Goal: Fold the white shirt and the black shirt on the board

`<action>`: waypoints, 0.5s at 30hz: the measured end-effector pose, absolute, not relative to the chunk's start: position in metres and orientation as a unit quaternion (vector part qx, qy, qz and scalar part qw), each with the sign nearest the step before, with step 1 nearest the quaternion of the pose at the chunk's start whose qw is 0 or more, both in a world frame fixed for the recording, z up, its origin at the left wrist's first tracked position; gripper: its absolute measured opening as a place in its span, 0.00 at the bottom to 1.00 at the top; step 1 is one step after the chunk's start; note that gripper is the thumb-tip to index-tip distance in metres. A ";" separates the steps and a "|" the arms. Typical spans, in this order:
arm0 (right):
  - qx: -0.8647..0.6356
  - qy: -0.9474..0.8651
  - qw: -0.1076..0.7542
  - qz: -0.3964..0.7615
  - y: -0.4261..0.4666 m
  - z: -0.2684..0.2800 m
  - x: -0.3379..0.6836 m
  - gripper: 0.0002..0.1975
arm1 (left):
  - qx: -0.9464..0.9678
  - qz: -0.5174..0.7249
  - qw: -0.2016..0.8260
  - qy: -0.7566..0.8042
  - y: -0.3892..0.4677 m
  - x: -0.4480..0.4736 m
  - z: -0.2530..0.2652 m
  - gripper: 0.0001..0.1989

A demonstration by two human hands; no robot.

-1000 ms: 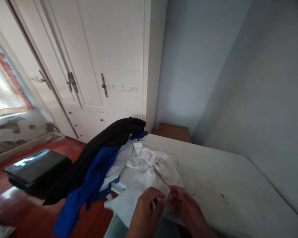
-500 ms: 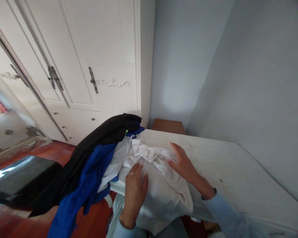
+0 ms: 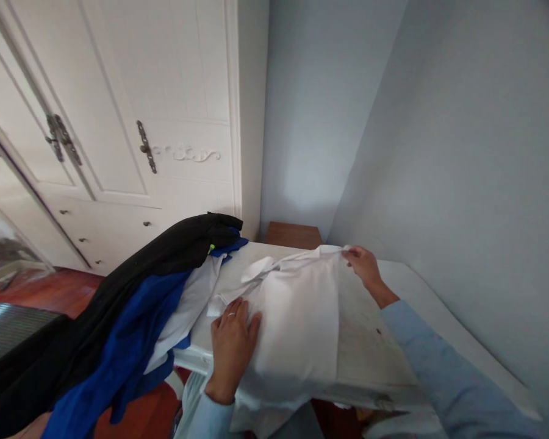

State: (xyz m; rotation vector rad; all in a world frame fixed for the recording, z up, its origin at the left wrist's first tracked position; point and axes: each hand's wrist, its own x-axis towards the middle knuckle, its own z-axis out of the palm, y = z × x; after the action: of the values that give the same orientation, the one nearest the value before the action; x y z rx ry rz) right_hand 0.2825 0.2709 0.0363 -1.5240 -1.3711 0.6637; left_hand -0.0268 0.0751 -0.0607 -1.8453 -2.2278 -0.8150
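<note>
At the lower left of the frame, a black piece of clothing [image 3: 165, 250] and a blue one [image 3: 135, 332] droop down in a heap. In the bottom middle, the left hand [image 3: 233, 341] lies on the left side of a white cloth [image 3: 297, 317], fingers out loosely and not pinching. The cloth runs from under those fingers to the right, over the table [image 3: 366, 347], and its near end hangs down. Right of the middle, the right hand [image 3: 363, 266] pinches the cloth's far right corner, which sits right at the fingertips.
</note>
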 end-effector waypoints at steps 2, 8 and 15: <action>-0.649 -0.517 0.480 0.285 0.271 0.029 0.306 0.17 | -0.604 -0.264 0.071 -0.749 0.078 -0.019 -0.057 0.18; -0.605 -0.564 0.431 0.359 0.226 -0.017 0.327 0.18 | -0.603 -0.301 0.072 -0.735 0.087 0.001 -0.056 0.19; -0.500 -0.659 0.425 0.366 0.216 -0.039 0.307 0.20 | -0.643 -0.438 0.035 -0.627 0.096 0.013 -0.027 0.17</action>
State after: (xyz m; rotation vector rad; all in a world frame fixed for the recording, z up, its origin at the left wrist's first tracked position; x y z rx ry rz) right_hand 0.3071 0.2158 -0.0394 -1.2506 -1.6490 0.9156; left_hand 0.0130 0.0958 -0.0267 -1.9779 -1.9263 -1.3468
